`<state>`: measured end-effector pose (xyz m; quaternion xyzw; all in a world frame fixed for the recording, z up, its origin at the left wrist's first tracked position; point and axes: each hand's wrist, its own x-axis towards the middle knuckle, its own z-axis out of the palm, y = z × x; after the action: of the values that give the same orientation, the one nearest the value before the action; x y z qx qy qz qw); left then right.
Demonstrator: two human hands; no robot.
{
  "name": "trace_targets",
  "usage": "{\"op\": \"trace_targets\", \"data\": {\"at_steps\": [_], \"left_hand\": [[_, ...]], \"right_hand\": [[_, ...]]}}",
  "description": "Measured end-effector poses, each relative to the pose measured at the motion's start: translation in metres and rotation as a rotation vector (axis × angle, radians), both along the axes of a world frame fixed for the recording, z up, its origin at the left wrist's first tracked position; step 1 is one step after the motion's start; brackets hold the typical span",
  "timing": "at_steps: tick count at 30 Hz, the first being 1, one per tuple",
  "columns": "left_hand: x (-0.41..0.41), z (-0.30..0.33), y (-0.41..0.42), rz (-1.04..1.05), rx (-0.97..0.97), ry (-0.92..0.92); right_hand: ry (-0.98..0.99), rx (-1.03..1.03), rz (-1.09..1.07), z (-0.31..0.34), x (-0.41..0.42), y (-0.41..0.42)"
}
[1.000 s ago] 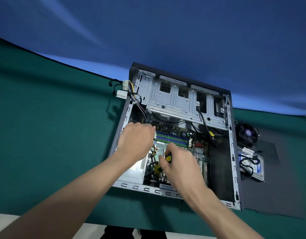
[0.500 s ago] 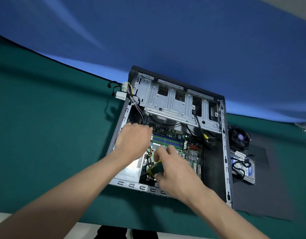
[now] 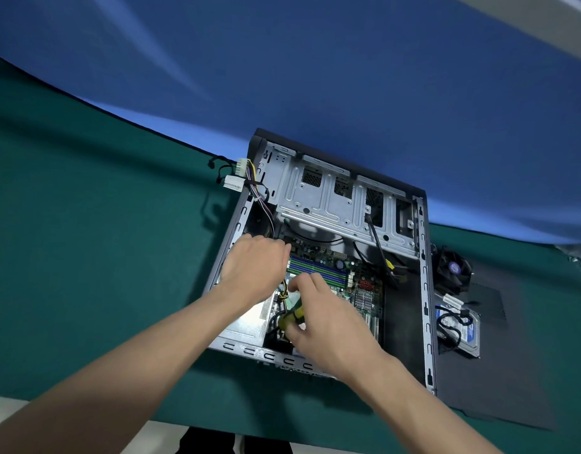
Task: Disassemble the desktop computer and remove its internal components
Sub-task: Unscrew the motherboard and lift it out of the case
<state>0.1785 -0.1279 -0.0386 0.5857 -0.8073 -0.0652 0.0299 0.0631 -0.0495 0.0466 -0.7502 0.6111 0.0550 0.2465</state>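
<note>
From the head view, we see the open desktop case (image 3: 420, 290) lying on its side on the green table (image 3: 86, 257), long axis running away from us and slightly to the right, its open face up. Our right hand (image 3: 328, 326) curls around the yellow-and-black handle of a screwdriver (image 3: 292, 317), which points down into the near-left part of the motherboard (image 3: 351, 280); the tip is hidden, so we cannot tell what it engages. Our left hand (image 3: 254, 268) sits just beyond and to the left of it, fingers bent down into the case near the power supply (image 3: 246, 319); whether it grips anything we cannot tell.

The 4 memory slots (image 3: 318, 268) lie just beyond both hands, running crosswise to the case. The board lies directly under the hands, and the right hand is nearer its middle. We judge that a fastener or connector near the yellow-black cable bundle (image 3: 284, 291) is the current target.

On the dark side panel (image 3: 495, 388) to the right lie a cooling fan (image 3: 452, 268) and a hard drive (image 3: 459, 329), already out. A loose power connector bundle (image 3: 240, 175) hangs over the case's far-left corner.
</note>
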Motion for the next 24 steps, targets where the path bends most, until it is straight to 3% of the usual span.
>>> {"op": "trace_targets", "data": {"at_steps": [17, 24], "left_hand": [[0.0, 0.003, 0.001, 0.009, 0.02, -0.001], [0.0, 0.005, 0.0, -0.006, 0.03, -0.021]], "right_hand": [[0.03, -0.068, -0.103, -0.009, 0.003, 0.001], [-0.069, -0.064, -0.072, -0.006, 0.005, 0.0]]}}
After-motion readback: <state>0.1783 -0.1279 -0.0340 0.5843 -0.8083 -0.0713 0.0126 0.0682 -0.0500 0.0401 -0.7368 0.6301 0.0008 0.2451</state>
